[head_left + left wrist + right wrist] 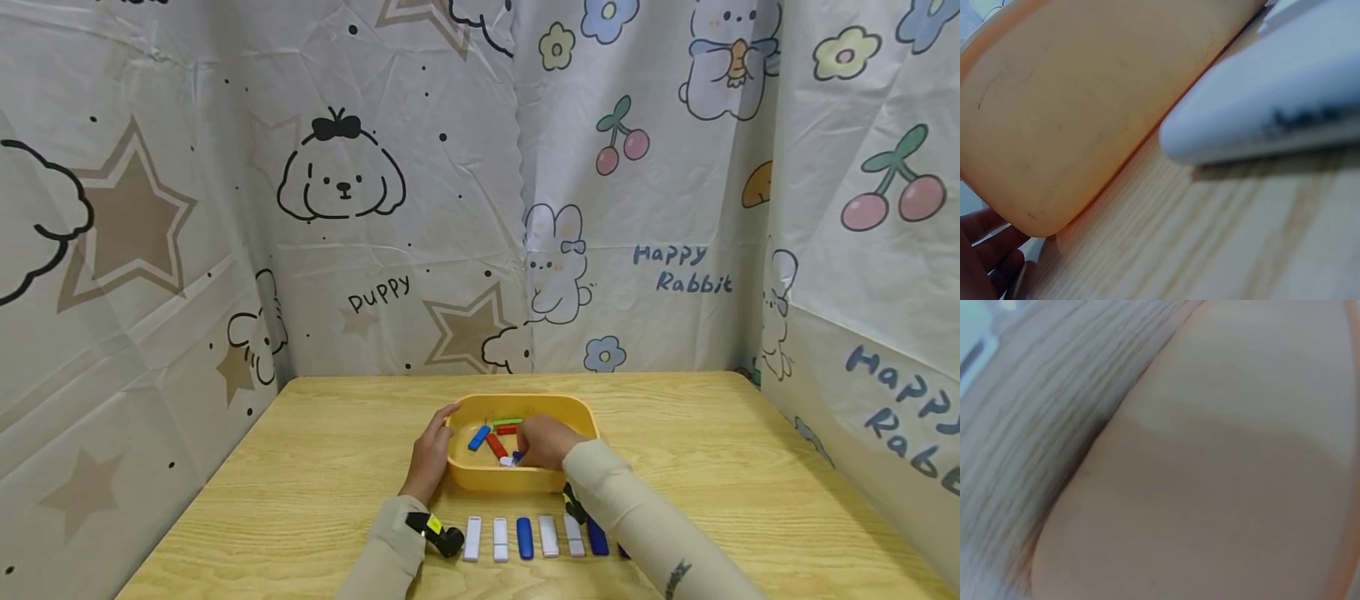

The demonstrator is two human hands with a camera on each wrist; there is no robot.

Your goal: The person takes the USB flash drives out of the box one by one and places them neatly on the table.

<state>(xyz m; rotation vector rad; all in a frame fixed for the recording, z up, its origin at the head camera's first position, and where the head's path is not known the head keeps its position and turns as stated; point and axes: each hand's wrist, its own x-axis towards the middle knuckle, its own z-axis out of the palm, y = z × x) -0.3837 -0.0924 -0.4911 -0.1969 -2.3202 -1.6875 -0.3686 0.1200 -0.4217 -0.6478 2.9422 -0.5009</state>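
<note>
Two hands in beige sleeves work at a yellow plastic bin with rounded corners (pixel 510 480), which stands on a pale wood-grain worktop (pixel 360 450). The left hand (pixel 429 454) rests against the bin's left side, its fingers lying loosely extended along the outer wall and touching it up to the rim. Over the right part of the bin, the right hand (pixel 551 442) reaches down inside; its fingertips are hidden, so I cannot tell whether they are apart or pinching something. Just beside them lie a small dark-blue piece (pixel 517 456) and a small white piece (pixel 507 462). Farther left in the bin are a bright blue stick (pixel 479 438) and a slanting red stick (pixel 497 447), with a second red stick (pixel 507 430) and a green stick (pixel 507 422) near the back wall. In front of the bin, a row of white and blue oblong sticks (pixel 525 538) runs sideways, its right end partly covered by the right sleeve (pixel 652 521).
</note>
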